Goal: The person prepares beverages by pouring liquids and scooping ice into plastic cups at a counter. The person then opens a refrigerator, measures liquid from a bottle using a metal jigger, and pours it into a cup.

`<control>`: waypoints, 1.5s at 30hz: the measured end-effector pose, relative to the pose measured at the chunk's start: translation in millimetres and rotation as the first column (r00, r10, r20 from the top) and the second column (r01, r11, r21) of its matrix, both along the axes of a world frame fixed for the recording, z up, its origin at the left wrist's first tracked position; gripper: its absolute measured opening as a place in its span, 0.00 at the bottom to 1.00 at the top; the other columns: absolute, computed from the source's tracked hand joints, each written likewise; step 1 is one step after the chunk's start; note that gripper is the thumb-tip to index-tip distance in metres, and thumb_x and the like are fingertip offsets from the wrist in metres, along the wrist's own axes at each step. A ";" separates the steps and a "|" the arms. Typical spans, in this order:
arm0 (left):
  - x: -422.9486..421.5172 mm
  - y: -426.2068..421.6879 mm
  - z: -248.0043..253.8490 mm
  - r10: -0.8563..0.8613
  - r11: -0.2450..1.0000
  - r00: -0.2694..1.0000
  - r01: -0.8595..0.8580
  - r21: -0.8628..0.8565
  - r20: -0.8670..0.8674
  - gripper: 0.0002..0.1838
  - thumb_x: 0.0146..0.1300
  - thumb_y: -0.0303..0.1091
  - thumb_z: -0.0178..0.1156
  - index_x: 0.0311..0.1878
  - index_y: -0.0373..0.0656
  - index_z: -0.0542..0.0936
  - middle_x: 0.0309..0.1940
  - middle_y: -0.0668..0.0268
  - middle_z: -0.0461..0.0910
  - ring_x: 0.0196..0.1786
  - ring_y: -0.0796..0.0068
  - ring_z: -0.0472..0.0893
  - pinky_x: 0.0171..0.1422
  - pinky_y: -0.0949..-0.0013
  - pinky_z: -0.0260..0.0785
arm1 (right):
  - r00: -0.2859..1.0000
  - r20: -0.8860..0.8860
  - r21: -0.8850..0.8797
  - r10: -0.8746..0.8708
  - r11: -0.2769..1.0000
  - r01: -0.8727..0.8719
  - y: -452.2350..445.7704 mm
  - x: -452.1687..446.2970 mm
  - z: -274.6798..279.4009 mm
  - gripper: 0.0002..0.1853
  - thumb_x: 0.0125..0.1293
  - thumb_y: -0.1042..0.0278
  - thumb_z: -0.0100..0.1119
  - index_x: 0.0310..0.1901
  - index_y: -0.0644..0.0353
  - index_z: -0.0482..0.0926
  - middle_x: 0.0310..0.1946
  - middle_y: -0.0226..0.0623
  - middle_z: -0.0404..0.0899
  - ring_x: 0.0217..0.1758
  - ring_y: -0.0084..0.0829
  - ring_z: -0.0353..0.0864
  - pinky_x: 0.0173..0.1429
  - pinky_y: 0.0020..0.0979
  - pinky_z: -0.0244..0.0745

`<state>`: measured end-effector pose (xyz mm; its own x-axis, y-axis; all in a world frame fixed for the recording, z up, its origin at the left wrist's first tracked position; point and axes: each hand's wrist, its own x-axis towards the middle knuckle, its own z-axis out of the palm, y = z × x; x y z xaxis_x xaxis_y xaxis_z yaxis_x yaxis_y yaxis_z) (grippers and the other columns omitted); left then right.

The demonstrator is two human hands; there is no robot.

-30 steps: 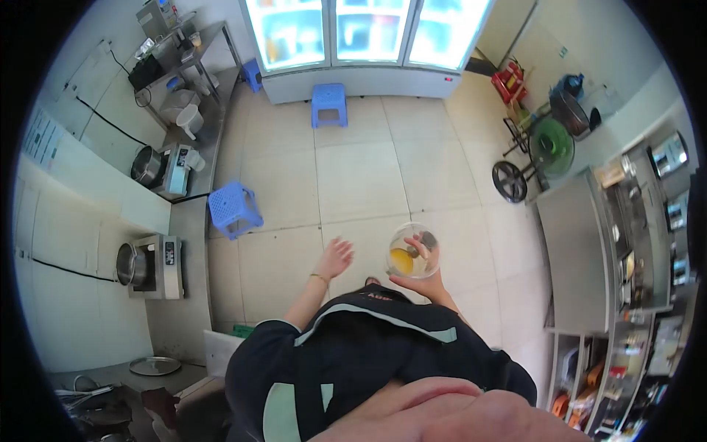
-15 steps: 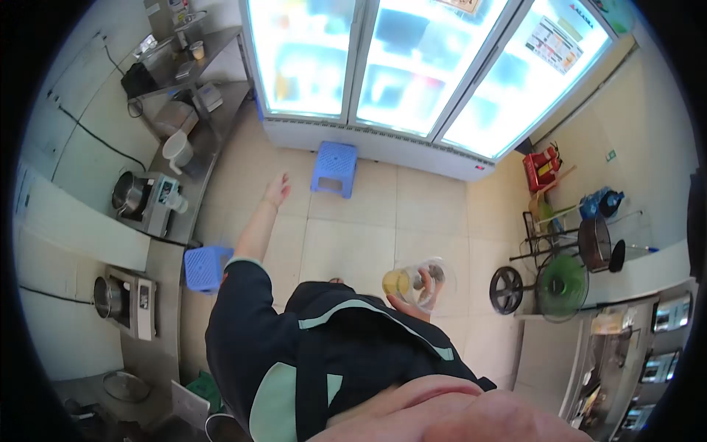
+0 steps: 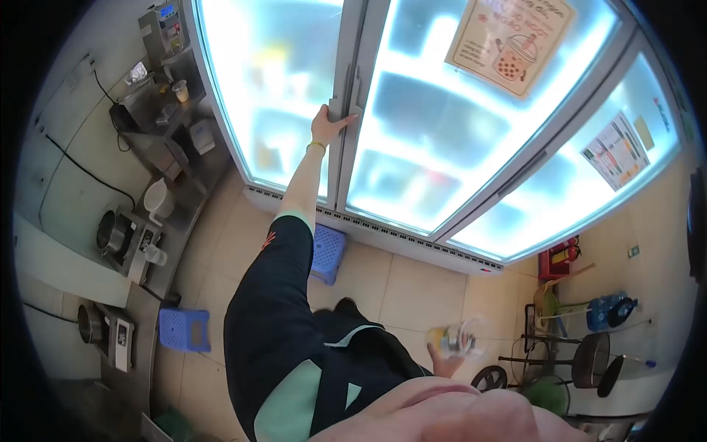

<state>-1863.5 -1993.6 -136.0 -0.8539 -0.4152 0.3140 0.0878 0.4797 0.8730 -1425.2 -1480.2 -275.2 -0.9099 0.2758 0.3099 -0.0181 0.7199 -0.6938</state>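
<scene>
My left hand (image 3: 329,127) is at the upright handle (image 3: 340,102) of the glass-fronted fridge (image 3: 412,243), between the left and middle doors. Its fingers curl round the door edge while the thumb points right. Low on the right, my right hand (image 3: 445,362) grips a clear plastic cup (image 3: 465,337), tilted on its side and blurred by motion. Something yellowish shows at the cup's end near the fingers; I cannot make out what it is.
A blue plastic stool (image 3: 328,253) stands below the fridge, another stool (image 3: 184,329) by the steel counter (image 3: 190,193) at left. Scales, pots and a white jug (image 3: 158,199) sit along that counter. A fan (image 3: 549,396) and a fire extinguisher (image 3: 565,255) are at right.
I have come closer to the fridge. My left hand has risen from mid-air to the door handle and closed on it. My right hand, still holding the cup, now shows lower and further right.
</scene>
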 end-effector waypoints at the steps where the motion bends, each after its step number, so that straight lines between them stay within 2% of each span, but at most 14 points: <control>1: 2.2 -1.6 -1.6 -0.051 0.997 0.999 0.051 0.064 -0.003 0.45 0.43 0.65 0.73 0.52 0.33 0.75 0.43 0.55 0.82 0.45 0.62 0.82 0.51 0.64 0.75 | 0.999 0.003 -0.030 0.049 0.998 -0.049 -7.8 -30.4 26.1 0.49 0.35 0.56 0.83 0.62 0.57 0.69 0.62 0.50 0.61 0.69 0.49 0.57 0.71 0.48 0.54; 12: 167.3 -56.2 -75.9 0.509 0.858 0.822 -0.506 0.082 -0.256 0.19 0.63 0.39 0.62 0.22 0.36 0.72 0.13 0.64 0.68 0.19 0.77 0.64 0.22 0.63 0.57 | 0.720 -0.152 0.074 0.677 0.734 -0.675 -107.9 -227.6 85.7 0.42 0.34 0.50 0.83 0.54 0.56 0.77 0.50 0.42 0.74 0.54 0.44 0.73 0.56 0.44 0.70; 16: 291.3 -122.8 -94.2 0.662 0.749 0.716 -0.636 0.186 -0.221 0.16 0.68 0.41 0.57 0.43 0.35 0.74 0.30 0.62 0.73 0.35 0.71 0.71 0.39 0.65 0.64 | 0.689 -0.026 -0.278 0.725 0.657 -0.701 -164.2 -250.4 72.8 0.42 0.32 0.49 0.83 0.53 0.56 0.78 0.49 0.43 0.76 0.56 0.47 0.72 0.61 0.45 0.66; 20: 308.6 -74.1 -24.4 0.779 0.331 0.419 -0.907 -0.261 -0.466 0.43 0.65 0.59 0.55 0.70 0.35 0.54 0.65 0.45 0.56 0.66 0.50 0.59 0.69 0.52 0.51 | 0.561 -0.045 -0.240 0.826 0.536 -0.809 -226.2 -291.0 96.0 0.43 0.34 0.50 0.82 0.55 0.55 0.77 0.51 0.43 0.75 0.56 0.47 0.72 0.64 0.44 0.63; 22: 282.2 -39.5 5.8 0.625 0.309 0.564 -0.814 -0.491 -0.540 0.57 0.56 0.66 0.60 0.73 0.32 0.45 0.70 0.43 0.46 0.72 0.44 0.50 0.75 0.46 0.42 | 0.447 -0.087 -0.065 0.890 0.442 -0.895 -263.5 -323.2 103.4 0.45 0.34 0.50 0.82 0.58 0.55 0.75 0.53 0.42 0.74 0.58 0.44 0.71 0.63 0.41 0.64; 23: 258.1 -27.7 -6.0 0.479 0.607 0.722 -0.684 -0.405 -0.499 0.63 0.49 0.67 0.66 0.73 0.33 0.45 0.72 0.44 0.44 0.74 0.43 0.49 0.76 0.46 0.42 | 0.404 -0.114 0.027 0.908 0.409 -0.912 -284.4 -339.0 104.5 0.47 0.34 0.48 0.83 0.59 0.55 0.74 0.54 0.43 0.72 0.57 0.41 0.72 0.61 0.39 0.67; 25: 226.1 -8.3 -9.3 0.092 0.976 0.996 -0.093 -0.199 -0.014 0.66 0.34 0.63 0.77 0.72 0.35 0.55 0.75 0.45 0.44 0.76 0.44 0.48 0.76 0.48 0.45 | 0.351 -0.080 -0.365 0.933 0.300 -0.881 -328.2 -359.4 72.0 0.40 0.42 0.56 0.77 0.61 0.55 0.73 0.51 0.42 0.74 0.58 0.43 0.70 0.63 0.40 0.63; 26: 192.8 -21.2 5.3 -0.120 0.946 0.993 0.108 -0.306 -0.020 0.59 0.33 0.57 0.80 0.69 0.38 0.64 0.69 0.46 0.61 0.72 0.48 0.60 0.74 0.53 0.53 | 0.342 -0.074 -0.542 0.937 0.251 -0.802 -350.4 -369.6 56.6 0.38 0.47 0.61 0.74 0.62 0.54 0.73 0.49 0.42 0.75 0.58 0.44 0.68 0.64 0.40 0.62; 28: 151.7 -38.6 11.0 -0.329 0.910 0.932 0.356 0.214 -0.155 0.56 0.31 0.53 0.81 0.66 0.38 0.70 0.61 0.51 0.74 0.62 0.55 0.74 0.67 0.58 0.63 | 0.360 -0.029 -0.785 0.932 0.202 -0.585 -397.1 -392.1 59.3 0.39 0.50 0.63 0.72 0.66 0.54 0.69 0.49 0.42 0.72 0.56 0.42 0.69 0.63 0.38 0.63; 32: 92.7 -131.0 31.8 -0.470 0.882 0.864 0.463 -0.081 -0.179 0.54 0.31 0.50 0.81 0.66 0.39 0.70 0.55 0.57 0.79 0.54 0.62 0.79 0.62 0.63 0.68 | 0.356 0.048 -0.093 0.933 0.359 -0.929 -459.8 -429.7 127.6 0.47 0.52 0.61 0.73 0.74 0.51 0.58 0.49 0.42 0.69 0.53 0.35 0.71 0.63 0.34 0.65; 34: 69.8 -171.4 17.8 -0.564 0.824 0.804 0.562 -0.071 -0.187 0.53 0.31 0.49 0.81 0.64 0.38 0.71 0.54 0.57 0.79 0.53 0.62 0.79 0.61 0.63 0.68 | 0.274 -0.051 -0.292 0.960 0.248 -0.924 -483.6 -446.2 116.5 0.48 0.49 0.61 0.76 0.71 0.57 0.60 0.52 0.44 0.70 0.51 0.33 0.74 0.61 0.33 0.67; 40: 7.0 -261.6 -37.1 -0.421 0.774 0.812 0.554 0.307 -0.404 0.41 0.42 0.35 0.77 0.61 0.38 0.69 0.58 0.59 0.72 0.61 0.68 0.73 0.65 0.66 0.67 | 0.886 0.004 -0.599 0.463 0.711 -0.369 -539.8 -526.4 84.2 0.29 0.48 0.62 0.79 0.49 0.68 0.78 0.45 0.45 0.82 0.35 0.22 0.80 0.36 0.25 0.74; 42: -16.1 -275.5 -29.8 -0.435 0.776 0.771 0.583 0.241 -0.465 0.44 0.44 0.32 0.76 0.65 0.39 0.64 0.59 0.60 0.69 0.62 0.68 0.71 0.65 0.66 0.67 | 0.991 -0.085 -0.418 0.106 0.899 -0.133 -565.9 -560.2 104.6 0.25 0.52 0.67 0.75 0.50 0.67 0.78 0.27 0.31 0.80 0.24 0.17 0.74 0.30 0.21 0.70; 45: -40.6 -268.6 -29.7 -0.412 0.735 0.769 0.598 0.321 -0.489 0.45 0.43 0.28 0.76 0.65 0.39 0.62 0.59 0.61 0.68 0.62 0.70 0.71 0.66 0.67 0.67 | 1.000 0.006 -0.375 -0.030 0.926 0.030 -571.1 -621.7 70.7 0.25 0.53 0.57 0.73 0.46 0.69 0.80 0.27 0.42 0.83 0.27 0.26 0.81 0.35 0.29 0.75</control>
<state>-1904.1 -2262.2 -165.6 -0.8334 -0.1227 0.5389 0.5524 -0.1546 0.8191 -2046.9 -2051.2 -204.5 -0.8993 0.3994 0.1781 -0.0002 0.4069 -0.9135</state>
